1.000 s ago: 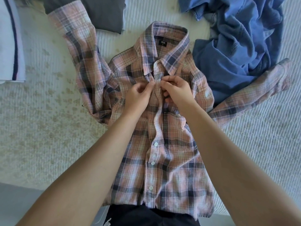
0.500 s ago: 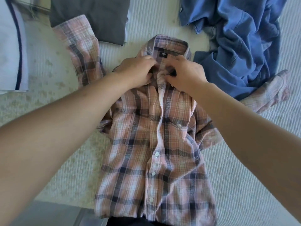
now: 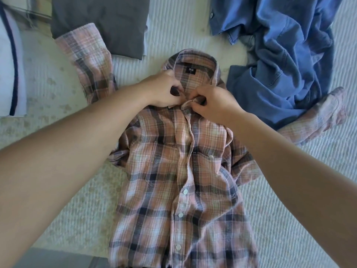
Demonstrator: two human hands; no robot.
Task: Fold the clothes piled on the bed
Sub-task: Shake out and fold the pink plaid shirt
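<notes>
White ribbed bed (image 3: 289,219) carried all items. Left hand (image 3: 164,89) and right hand (image 3: 214,103): each grip pinched a collar front of plaid shirt (image 3: 173,180), probably to fasten the neck before folding. Shirt lay face up mid-bed, long axis collar-to-hem, collar toward far edge. Blue shirt (image 3: 280,55) crumpled at far right; grey garment (image 3: 100,22) folded at far left.

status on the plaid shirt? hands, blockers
Left hand and right hand both pinch the collar front. Plaid shirt flat, face up, sleeves spread. Blue shirt overlaps one sleeve.
</notes>
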